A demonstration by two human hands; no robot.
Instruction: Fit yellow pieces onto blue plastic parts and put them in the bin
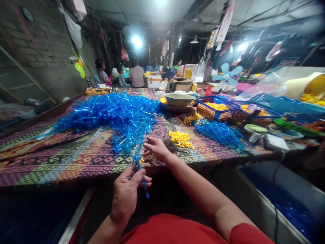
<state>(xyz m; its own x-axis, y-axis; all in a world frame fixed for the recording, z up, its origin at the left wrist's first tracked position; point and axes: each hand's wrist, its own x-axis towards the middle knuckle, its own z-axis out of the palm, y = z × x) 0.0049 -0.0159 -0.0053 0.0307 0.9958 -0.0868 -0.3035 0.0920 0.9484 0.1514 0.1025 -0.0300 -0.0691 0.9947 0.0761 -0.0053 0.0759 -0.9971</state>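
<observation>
Below the edge of the table, my left hand [128, 189] is closed round a slim, see-through blue plastic tube [145, 186]. Small yellow bits [141, 161] show at its upper part, by my fingertips. My right hand [156, 148] is just beyond, its fingers bent and apart, beside clear blue pieces; I make out nothing gripped in it. Past both hands spreads a large heap of blue plastic pieces [109, 112]. To the right of my right hand lie a pile of small yellow parts [181, 139] and a patch of tiny dark parts [170, 145].
A patterned cloth [76, 159] covers the table. Farther right are a second blue pile [220, 134], a metal bowl [179, 99], a blue-rimmed basket [218, 107] of yellow parts, and a white box [276, 142] with a cord. Several people sit at the back.
</observation>
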